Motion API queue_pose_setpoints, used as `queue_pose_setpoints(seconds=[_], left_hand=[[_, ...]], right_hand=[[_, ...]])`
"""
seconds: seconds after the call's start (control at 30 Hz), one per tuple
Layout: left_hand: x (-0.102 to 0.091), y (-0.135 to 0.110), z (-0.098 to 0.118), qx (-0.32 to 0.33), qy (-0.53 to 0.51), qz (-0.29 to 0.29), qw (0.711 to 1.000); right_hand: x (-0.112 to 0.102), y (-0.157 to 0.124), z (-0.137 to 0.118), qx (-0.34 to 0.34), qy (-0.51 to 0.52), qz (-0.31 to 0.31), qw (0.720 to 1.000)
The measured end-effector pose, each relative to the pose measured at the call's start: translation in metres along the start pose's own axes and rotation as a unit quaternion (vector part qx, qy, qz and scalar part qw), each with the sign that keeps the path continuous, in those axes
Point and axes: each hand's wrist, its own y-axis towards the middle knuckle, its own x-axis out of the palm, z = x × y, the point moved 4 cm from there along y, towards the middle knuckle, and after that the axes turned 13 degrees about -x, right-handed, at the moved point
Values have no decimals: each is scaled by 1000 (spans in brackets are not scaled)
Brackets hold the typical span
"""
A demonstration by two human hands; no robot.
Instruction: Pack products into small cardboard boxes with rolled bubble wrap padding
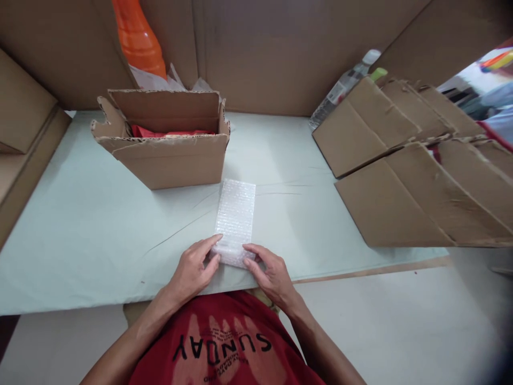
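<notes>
A strip of clear bubble wrap (pixel 235 208) lies on the pale green table cover, its near end rolled or folded over into a thicker bundle. My left hand (pixel 197 263) pinches the left end of that bundle between thumb and fingers. At the right end, my right hand (pixel 270 270) grips it in the same way. The far part of the strip lies flat, pointing away from me. Whether something is inside the rolled part I cannot tell.
An open cardboard box (pixel 180 163) with red packets inside stands beyond the wrap, to the left. Several cardboard boxes (pixel 393 198) stand at the right. Behind are an orange bottle (pixel 140 43) and a clear plastic bottle (pixel 340 88). The table's front edge (pixel 360 271) is near me.
</notes>
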Motion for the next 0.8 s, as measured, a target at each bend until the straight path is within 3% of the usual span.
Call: queue_pose_setpoints(seconds=[0.1, 0.2, 0.33, 0.43, 0.5, 0.63, 0.7, 0.8], left_hand=[[1, 8, -4, -71, -2, -3, 997], [4, 16, -5, -102, 29, -6, 994], [10, 23, -6, -111, 75, -11, 991], [9, 22, -4, -77, 77, 27, 994], [5, 18, 0, -16, 72, 57, 996], [-1, 2, 7, 118, 77, 23, 990], [-2, -5, 6, 133, 67, -3, 989], [-4, -6, 2, 91, 37, -4, 995]], right_hand=[[-7, -6, -5, -35, -63, 74, 995], [-9, -10, -15, -91, -136, 123, 979], [5, -8, -21, -139, -163, 52, 975], [17, -3, -16, -134, -187, -12, 973], [19, 0, -12, -128, -199, -24, 971], [14, 5, -10, -133, -169, -5, 977], [9, 7, -10, -122, -122, 6, 985], [6, 7, -6, -75, -52, 5, 996]])
